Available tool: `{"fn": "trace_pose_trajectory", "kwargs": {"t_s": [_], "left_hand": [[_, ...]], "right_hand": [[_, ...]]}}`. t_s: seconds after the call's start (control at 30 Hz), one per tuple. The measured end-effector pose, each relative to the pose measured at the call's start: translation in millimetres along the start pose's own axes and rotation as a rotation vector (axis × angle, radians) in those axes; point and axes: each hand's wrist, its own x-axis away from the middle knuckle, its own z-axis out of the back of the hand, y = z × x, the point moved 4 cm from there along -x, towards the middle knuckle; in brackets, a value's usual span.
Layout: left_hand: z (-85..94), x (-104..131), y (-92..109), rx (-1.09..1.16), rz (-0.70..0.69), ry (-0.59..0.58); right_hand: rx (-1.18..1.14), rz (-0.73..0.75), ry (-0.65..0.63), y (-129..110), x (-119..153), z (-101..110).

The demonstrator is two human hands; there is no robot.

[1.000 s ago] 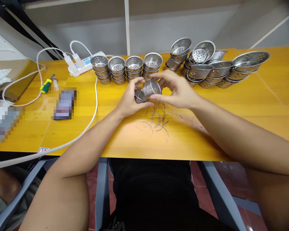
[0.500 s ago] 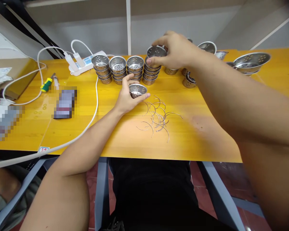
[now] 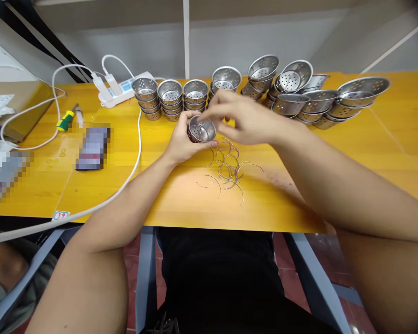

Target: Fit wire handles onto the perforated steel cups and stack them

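My left hand (image 3: 183,141) is wrapped round a small perforated metal cup (image 3: 202,130), held just above the table with its mouth tilted toward me. My right hand (image 3: 235,118) reaches in from the right, its thumb and fingers apart. The index fingertip is at the cup's mouth; whether it touches the metal I cannot tell. Thin curved wires (image 3: 231,169) lie in a loose heap on the table just below the hands. Behind them stands a stack of like cups (image 3: 226,79), its lower part hidden by my right hand.
More stacks of perforated cups (image 3: 170,93) stand along the back, with leaning ones (image 3: 294,76) at the right. A power strip (image 3: 120,93) with white cables, a phone (image 3: 93,147) and a green-yellow screwdriver (image 3: 66,120) are at the left. A cardboard box (image 3: 35,113) sits far left.
My right hand has left the top of the fourth stack and come down to the cup in my left hand. That cup has tilted more toward me.
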Motion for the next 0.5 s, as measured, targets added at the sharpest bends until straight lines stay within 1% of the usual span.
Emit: {"fn": "trace_pose_trajectory", "kwargs": {"t_s": [0.03, 0.07, 0.13, 0.2, 0.37, 0.5], "left_hand": [[0.2, 0, 5, 0.007, -0.004, -0.011], [0.0, 0, 11, 0.021, -0.01, -0.022], [-1.2, 0, 20, 0.055, -0.027, -0.042], [-3.2, 0, 26, 0.074, -0.042, -0.05], [-7.5, 0, 28, 0.038, -0.036, -0.079], [-6.0, -2, 30, -0.005, -0.04, -0.101]], "right_hand": [[-0.012, 0.023, -0.044, -4, 6, -11], [-0.009, 0.033, -0.062, -6, 11, -19], [0.02, 0.023, -0.055, -5, 20, -29], [0.045, -0.01, -0.043, -3, 25, -28], [0.005, -0.086, -0.065, -8, 31, -13], [-0.037, -0.122, -0.044, -9, 32, -15]]}}
